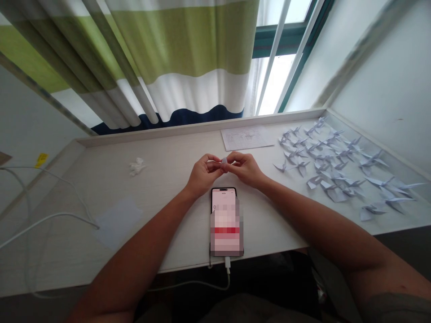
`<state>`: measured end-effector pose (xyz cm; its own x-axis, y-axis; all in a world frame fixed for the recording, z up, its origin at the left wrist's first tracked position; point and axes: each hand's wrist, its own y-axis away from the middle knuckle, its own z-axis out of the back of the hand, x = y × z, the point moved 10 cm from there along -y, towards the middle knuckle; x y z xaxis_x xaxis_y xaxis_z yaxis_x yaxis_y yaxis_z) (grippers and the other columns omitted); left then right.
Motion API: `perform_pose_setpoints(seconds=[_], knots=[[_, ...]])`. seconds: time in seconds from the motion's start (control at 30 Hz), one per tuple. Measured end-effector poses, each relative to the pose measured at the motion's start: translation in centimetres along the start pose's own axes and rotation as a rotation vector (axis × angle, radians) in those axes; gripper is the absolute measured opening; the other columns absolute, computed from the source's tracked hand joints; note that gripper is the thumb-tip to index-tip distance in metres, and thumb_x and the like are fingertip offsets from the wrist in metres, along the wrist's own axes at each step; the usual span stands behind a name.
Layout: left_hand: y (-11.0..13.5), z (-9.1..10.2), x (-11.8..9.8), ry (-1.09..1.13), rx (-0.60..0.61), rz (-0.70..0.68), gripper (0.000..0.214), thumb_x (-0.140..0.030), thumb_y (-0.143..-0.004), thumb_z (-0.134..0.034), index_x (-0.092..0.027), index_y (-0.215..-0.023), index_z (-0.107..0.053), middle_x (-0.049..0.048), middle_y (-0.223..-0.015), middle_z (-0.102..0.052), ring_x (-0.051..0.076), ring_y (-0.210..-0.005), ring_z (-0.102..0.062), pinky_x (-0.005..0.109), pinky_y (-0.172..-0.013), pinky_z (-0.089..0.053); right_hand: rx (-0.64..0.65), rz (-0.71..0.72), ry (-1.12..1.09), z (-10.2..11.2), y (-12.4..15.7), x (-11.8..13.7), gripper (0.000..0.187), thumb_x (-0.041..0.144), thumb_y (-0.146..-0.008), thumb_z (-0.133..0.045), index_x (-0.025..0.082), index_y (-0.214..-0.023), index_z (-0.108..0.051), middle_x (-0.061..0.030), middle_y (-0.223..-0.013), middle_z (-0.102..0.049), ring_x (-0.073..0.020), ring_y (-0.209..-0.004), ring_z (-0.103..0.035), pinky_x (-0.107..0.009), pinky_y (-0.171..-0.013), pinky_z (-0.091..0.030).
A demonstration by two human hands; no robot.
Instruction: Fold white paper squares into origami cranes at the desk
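Left grip (201,175): you pinch the paper (224,161) at centre of frame.
Right grip (247,168): you pinch it also.

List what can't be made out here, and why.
Head view:
White piece: mostly covered by left hand and right hand; its shape is unclear.
Phone: pixel blocks hide much of the screen.
Sheet beyond the hands: writing too small to read.
Left-side cable: cut off by the left edge.
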<state>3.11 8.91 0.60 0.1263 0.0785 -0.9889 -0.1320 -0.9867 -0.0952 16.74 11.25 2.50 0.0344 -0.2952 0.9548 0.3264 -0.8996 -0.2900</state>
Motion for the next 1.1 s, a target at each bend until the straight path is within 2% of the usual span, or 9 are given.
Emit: perform_pose_setpoints(seconds=[0.17,0.33,0.5,0.63,0.73,0.93,1.1], knots=[[0.2,-0.4,0.3,-0.020,0.030,0.050,0.055,-0.044,-0.070,-0.099,-0.019,-0.102,-0.061,0.0063,-0.086,-0.083,0.019,-0.082,-0.079,0.034,-0.082,-0.058,0.049,-0.001,-0.088,-0.4,0.1,0.6,0.040,0.055,-0.077,-0.090,0.020,-0.073,-0.070,-0.0005,-0.071,-0.072,-0.0162,-0.069,-0.069,-0.033,-0.069,-0.058],[0.3,-1.2,-0.2,0.009,0.057,0.006,0.054,-0.046,-0.072,-0.098,-0.020,-0.100,-0.061,0.0048,-0.082,-0.082,0.021,-0.084,-0.080,0.036,-0.087,-0.058,0.084,-0.027,-0.156,-0.6,0.0,0.7,0.042,0.056,-0.078,-0.089,0.021,-0.071,-0.067,0.0007,-0.067,-0.071,-0.0150,-0.066,-0.066,-0.033,-0.068,-0.057],[0.1,-0.5,-0.4,-0.015,0.003,-0.026,0.053,-0.047,-0.071,-0.098,-0.019,-0.096,-0.061,0.0037,-0.078,-0.081,0.020,-0.080,-0.079,0.035,-0.086,-0.058,0.102,-0.046,-0.151,-0.8,-0.1,0.0,0.046,0.062,-0.079,-0.087,0.020,-0.077,-0.070,-0.0015,-0.073,-0.074,-0.0160,-0.071,-0.069,-0.034,-0.074,-0.058],[0.0,0.6,-0.5,0.007,-0.066,-0.024,0.050,-0.048,-0.069,-0.100,-0.017,-0.093,-0.068,0.0048,-0.080,-0.081,0.020,-0.079,-0.078,0.035,-0.085,-0.058,0.041,-0.052,-0.161,-0.2,-0.2,-0.5,0.041,0.057,-0.079,-0.088,0.020,-0.090,-0.075,-0.0020,-0.078,-0.077,-0.0170,-0.075,-0.072,-0.035,-0.075,-0.060],[0.0,0.9,-0.2,0.022,-0.078,0.010,0.047,-0.048,-0.070,-0.099,-0.016,-0.093,-0.074,0.0070,-0.084,-0.083,0.020,-0.081,-0.078,0.034,-0.081,-0.057,0.002,-0.027,-0.129,0.2,-0.2,-0.4,0.039,0.054,-0.078,-0.090,0.021,-0.092,-0.075,-0.0018,-0.081,-0.077,-0.0168,-0.075,-0.073,-0.036,-0.076,-0.061],[-0.1,1.1,0.3,0.088,-0.089,0.057,0.045,-0.052,-0.069,-0.098,-0.018,-0.091,-0.078,0.0045,-0.088,-0.081,0.018,-0.086,-0.075,0.033,-0.081,-0.057,0.043,-0.029,-0.127,0.0,-0.3,-0.7,0.045,0.057,-0.076,-0.092,0.021,-0.096,-0.077,-0.0027,-0.089,-0.078,-0.0150,-0.077,-0.070,-0.033,-0.074,-0.061],[-0.2,1.0,0.2,0.156,-0.085,0.047,0.049,-0.049,-0.064,-0.102,-0.020,-0.089,-0.071,0.0002,-0.083,-0.078,0.015,-0.080,-0.072,0.033,-0.083,-0.057,0.092,-0.030,-0.144,-0.6,-0.2,-0.2,0.042,0.057,-0.076,-0.092,0.021,-0.093,-0.080,-0.0027,-0.089,-0.078,-0.0160,-0.080,-0.070,-0.034,-0.076,-0.061]])
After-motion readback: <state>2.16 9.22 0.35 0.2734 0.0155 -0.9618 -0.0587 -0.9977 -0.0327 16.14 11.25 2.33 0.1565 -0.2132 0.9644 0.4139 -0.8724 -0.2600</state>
